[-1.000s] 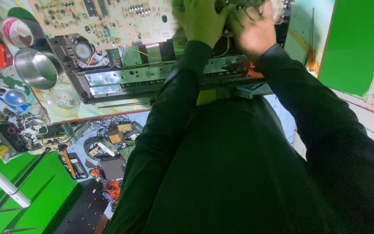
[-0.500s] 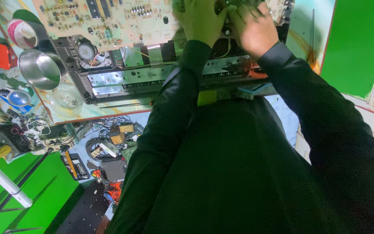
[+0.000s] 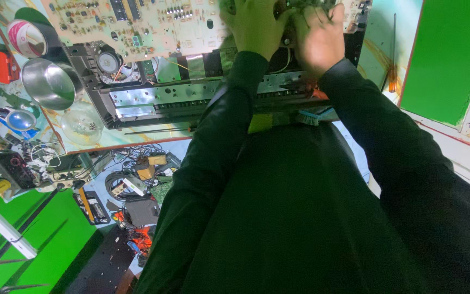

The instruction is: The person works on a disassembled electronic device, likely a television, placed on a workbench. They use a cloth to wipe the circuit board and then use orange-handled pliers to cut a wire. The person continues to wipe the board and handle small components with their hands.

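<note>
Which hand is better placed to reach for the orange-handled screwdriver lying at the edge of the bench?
Probably the right hand: it rests on the circuit board on the side toward the screwdriver. The left hand would have to cross over it.

I see a matt beige circuit board (image 3: 137, 24); shiny steel bowl (image 3: 50, 83); brushed metal chassis (image 3: 159, 98); clear glossy plastic dish (image 3: 81, 126); sleeves matt dark cloth.

**Both hands on a circuit board at the bench's far edge**

The left hand (image 3: 254, 24) and right hand (image 3: 319, 35) press together on the beige populated circuit board (image 3: 137, 24) above an opened black electronic chassis (image 3: 159, 92). A shiny steel bowl (image 3: 50, 83) sits left.
</note>
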